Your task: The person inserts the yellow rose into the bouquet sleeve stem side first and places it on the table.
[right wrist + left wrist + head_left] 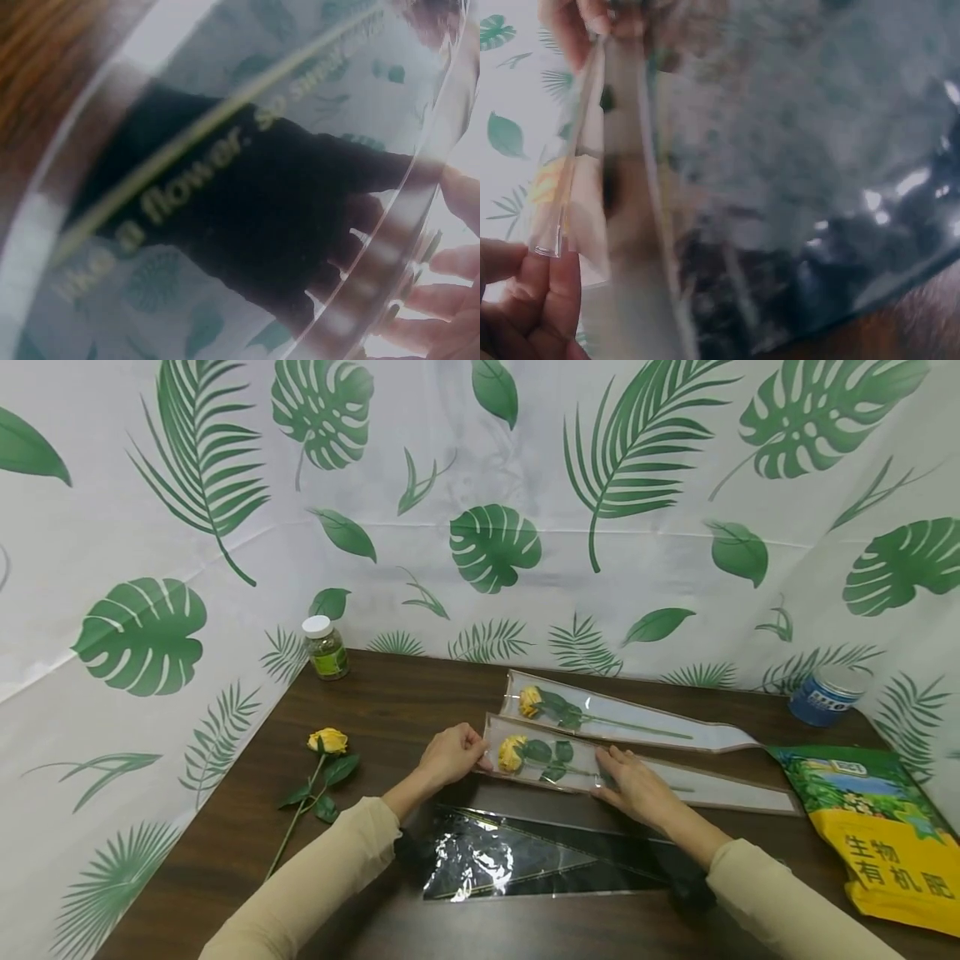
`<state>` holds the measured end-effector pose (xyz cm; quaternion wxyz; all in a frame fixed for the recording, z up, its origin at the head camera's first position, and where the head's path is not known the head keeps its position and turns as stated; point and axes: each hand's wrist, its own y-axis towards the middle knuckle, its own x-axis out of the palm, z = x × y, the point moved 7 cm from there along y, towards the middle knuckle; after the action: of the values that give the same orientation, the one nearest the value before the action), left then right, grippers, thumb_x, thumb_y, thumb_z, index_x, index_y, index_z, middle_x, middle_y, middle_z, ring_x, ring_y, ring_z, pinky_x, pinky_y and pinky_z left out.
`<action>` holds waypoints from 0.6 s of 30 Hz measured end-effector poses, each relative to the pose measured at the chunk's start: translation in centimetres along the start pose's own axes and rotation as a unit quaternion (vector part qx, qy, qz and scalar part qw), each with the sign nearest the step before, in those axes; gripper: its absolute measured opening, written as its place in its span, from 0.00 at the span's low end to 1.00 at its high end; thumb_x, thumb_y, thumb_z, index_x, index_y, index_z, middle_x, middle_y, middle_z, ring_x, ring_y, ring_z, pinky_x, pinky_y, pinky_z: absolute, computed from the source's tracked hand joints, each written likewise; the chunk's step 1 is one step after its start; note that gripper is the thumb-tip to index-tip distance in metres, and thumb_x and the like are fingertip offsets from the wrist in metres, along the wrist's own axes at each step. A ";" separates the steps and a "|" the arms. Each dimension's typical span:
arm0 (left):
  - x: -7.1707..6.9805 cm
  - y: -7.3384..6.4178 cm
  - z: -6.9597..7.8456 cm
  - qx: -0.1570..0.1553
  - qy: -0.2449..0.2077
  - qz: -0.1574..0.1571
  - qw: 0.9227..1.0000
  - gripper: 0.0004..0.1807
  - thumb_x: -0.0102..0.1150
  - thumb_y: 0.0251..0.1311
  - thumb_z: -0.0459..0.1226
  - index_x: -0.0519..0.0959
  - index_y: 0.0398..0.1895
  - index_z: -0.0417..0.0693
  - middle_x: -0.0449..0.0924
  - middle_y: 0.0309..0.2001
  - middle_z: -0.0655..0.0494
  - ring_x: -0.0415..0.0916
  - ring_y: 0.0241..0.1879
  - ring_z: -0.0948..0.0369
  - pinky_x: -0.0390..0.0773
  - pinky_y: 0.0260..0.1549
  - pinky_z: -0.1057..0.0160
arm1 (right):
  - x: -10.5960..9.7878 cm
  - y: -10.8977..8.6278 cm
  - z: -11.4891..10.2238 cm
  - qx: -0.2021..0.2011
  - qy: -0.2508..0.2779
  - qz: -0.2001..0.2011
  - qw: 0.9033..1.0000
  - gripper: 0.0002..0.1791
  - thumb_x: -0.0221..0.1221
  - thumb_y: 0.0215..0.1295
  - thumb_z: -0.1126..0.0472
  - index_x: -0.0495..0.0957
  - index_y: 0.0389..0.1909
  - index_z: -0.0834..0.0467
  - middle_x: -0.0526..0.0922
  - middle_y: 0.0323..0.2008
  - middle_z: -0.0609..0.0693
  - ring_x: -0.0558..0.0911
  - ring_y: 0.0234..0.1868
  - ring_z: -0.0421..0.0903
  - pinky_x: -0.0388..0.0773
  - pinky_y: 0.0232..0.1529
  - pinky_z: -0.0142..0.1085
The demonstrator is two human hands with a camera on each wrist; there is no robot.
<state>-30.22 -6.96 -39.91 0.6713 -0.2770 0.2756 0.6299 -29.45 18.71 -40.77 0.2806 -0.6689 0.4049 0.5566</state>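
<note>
A clear flower sleeve [738,789] with a brownish border holds one yellow rose [512,753]. My left hand [453,753] pinches its wide end at the corner, beside the bloom; the left wrist view shows fingertips [561,270] on that edge. My right hand [637,785] grips the sleeve farther along, over the stem, with thumb and fingers spread across it. Behind it lies a second sleeved yellow rose [529,701]. Nearer to me is a stack of flat, shiny dark-looking sleeves [517,856], with printed lettering [187,187] visible in the right wrist view.
A loose yellow rose [327,742] with leaves lies at the left. A white-capped jar [327,650] stands at the back left. At the right are a blue tin [825,697] and a green-and-yellow bag [877,835]. Leaf-patterned cloth [420,543] hangs behind the brown table [397,693].
</note>
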 end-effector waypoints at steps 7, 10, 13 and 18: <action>0.0 0.0 0.4 0.026 -0.034 -0.001 0.999 0.07 0.56 0.63 0.41 0.77 0.31 0.48 0.85 0.27 0.57 0.73 0.21 0.68 0.67 0.23 0.67 | 0.0 -0.2 -0.1 0.005 -0.002 -0.021 1.000 0.32 0.63 0.59 0.56 0.68 0.60 0.70 0.66 0.57 0.79 0.67 0.56 0.76 0.67 0.54 0.61; 0.2 -0.1 0.0 0.021 -0.039 0.008 0.999 0.07 0.56 0.62 0.40 0.78 0.30 0.47 0.83 0.25 0.56 0.72 0.22 0.66 0.69 0.24 0.67 | 0.3 -0.3 -0.2 0.004 -0.001 -0.031 1.000 0.32 0.62 0.59 0.56 0.68 0.60 0.69 0.65 0.58 0.79 0.67 0.57 0.76 0.67 0.55 0.61; 0.5 -0.1 -0.3 0.013 -0.060 0.009 0.998 0.07 0.56 0.62 0.39 0.77 0.30 0.45 0.82 0.25 0.54 0.72 0.22 0.65 0.69 0.23 0.67 | 0.4 -0.2 -0.3 0.003 0.000 -0.033 0.999 0.32 0.62 0.60 0.56 0.68 0.60 0.69 0.65 0.58 0.79 0.66 0.58 0.75 0.66 0.56 0.60; 1.0 0.0 -0.7 -0.007 -0.130 0.001 0.991 0.08 0.55 0.63 0.37 0.76 0.31 0.40 0.84 0.29 0.47 0.79 0.25 0.57 0.67 0.19 0.69 | 0.3 -0.1 -0.3 -0.001 0.002 -0.023 1.000 0.31 0.62 0.60 0.57 0.68 0.60 0.69 0.66 0.57 0.79 0.66 0.58 0.75 0.65 0.57 0.60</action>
<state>-30.19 -6.76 -41.13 0.6988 -0.1967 0.1819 0.6633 -29.20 18.49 -41.02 0.2923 -0.6793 0.3893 0.5491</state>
